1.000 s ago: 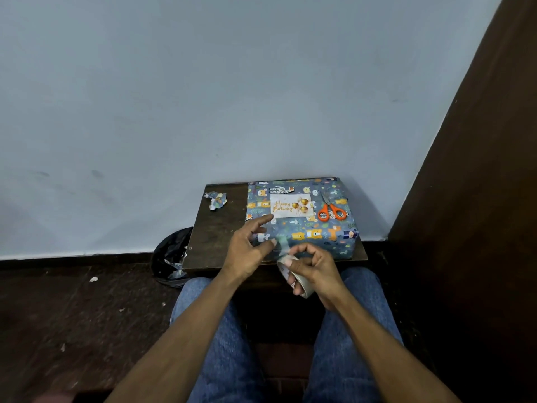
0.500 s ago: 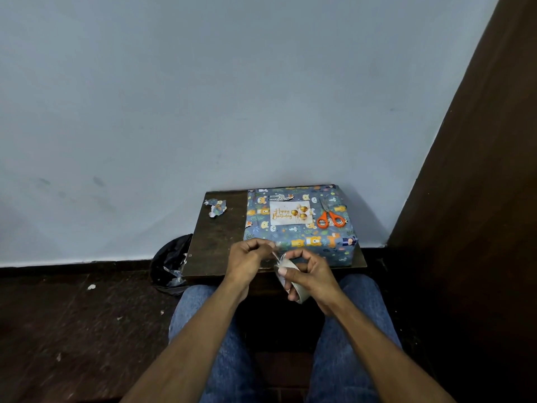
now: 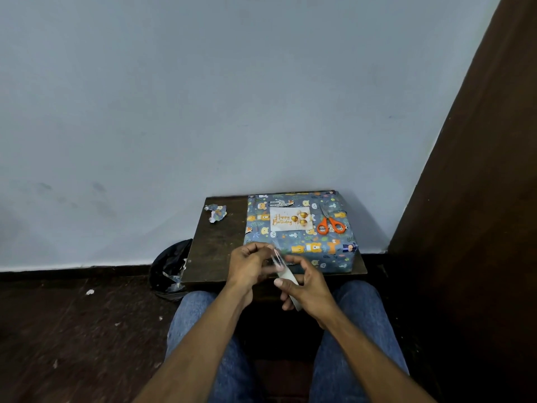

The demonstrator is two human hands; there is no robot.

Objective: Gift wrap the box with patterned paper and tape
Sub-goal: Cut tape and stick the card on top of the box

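A box wrapped in blue animal-patterned paper (image 3: 308,242) lies on a small dark table (image 3: 216,248), with a white "Happy Birthday" card (image 3: 291,219) on its top. In front of the box's near edge my right hand (image 3: 308,286) grips a roll of clear tape (image 3: 286,279). My left hand (image 3: 250,264) is just left of it, fingers curled and pinching the free end of the tape (image 3: 275,255) at the roll's top. Both hands hover above the table's near edge, over my knees.
Orange-handled scissors (image 3: 330,225) lie on the box's right side. A scrap of patterned paper (image 3: 216,213) sits at the table's far left corner. A black bag (image 3: 171,266) rests on the floor to the left. A wall stands behind, a dark wooden panel (image 3: 470,199) to the right.
My left hand went from spread fingers over the box's near edge to curling in against the tape roll and pinching its end. The camera tilted up, so everything sits lower in view.
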